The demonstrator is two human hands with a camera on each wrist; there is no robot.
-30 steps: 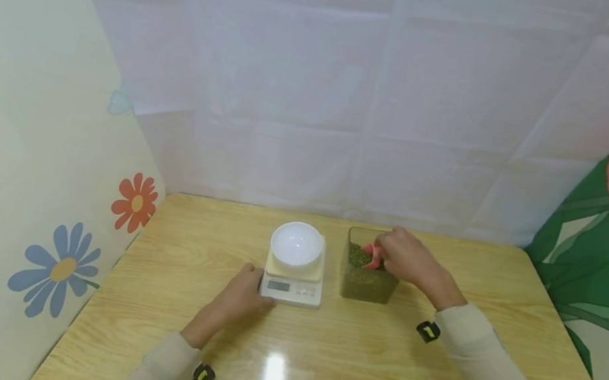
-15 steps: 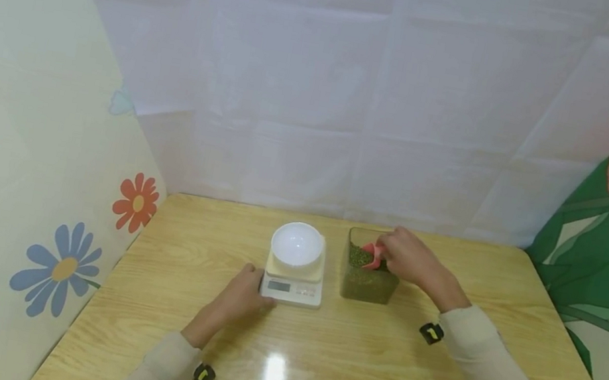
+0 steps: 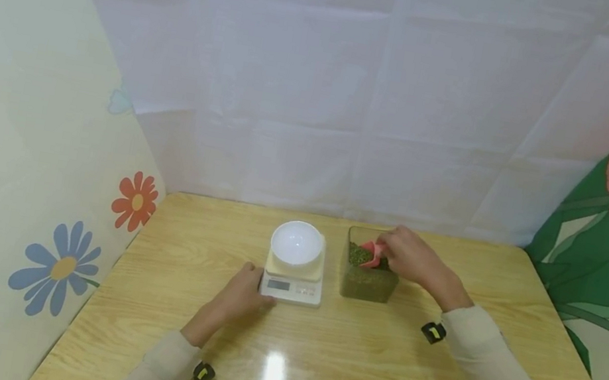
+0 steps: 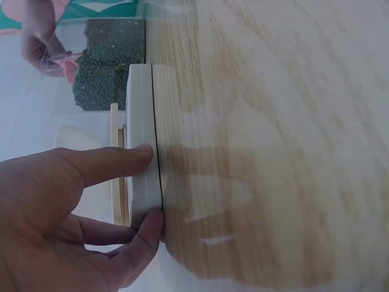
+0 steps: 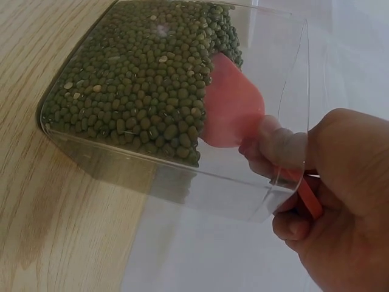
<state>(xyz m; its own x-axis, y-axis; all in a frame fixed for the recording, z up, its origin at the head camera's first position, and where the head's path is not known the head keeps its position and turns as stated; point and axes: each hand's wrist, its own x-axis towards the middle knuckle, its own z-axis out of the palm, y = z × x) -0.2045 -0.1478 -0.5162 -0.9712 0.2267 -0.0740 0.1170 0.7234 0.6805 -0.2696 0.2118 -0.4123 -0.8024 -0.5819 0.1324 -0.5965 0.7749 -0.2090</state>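
Note:
A white kitchen scale (image 3: 290,291) stands on the table, with a small white bowl (image 3: 297,244) on its pale yellow platform. My left hand (image 3: 241,292) grips the scale's near left corner, the thumb along its front and the fingers at its side, as the left wrist view shows. To the right stands a clear square container (image 3: 367,288) part filled with mung beans (image 5: 140,79). My right hand (image 3: 410,258) holds a pink scoop (image 5: 234,103) by its handle inside the container. The scoop's front edge is in the beans. The bowl's inside looks white, with nothing visible in it.
The wooden table (image 3: 345,378) ends at a white cloth backdrop (image 3: 298,81) just behind the container. Patterned panels with flowers (image 3: 63,268) border the left and right sides. A small gap of table lies between scale and container.
My right wrist and sleeve have shifted slightly right, and the scoop has tilted a little in the beans. My left hand, the scale and the bowl have stayed in place.

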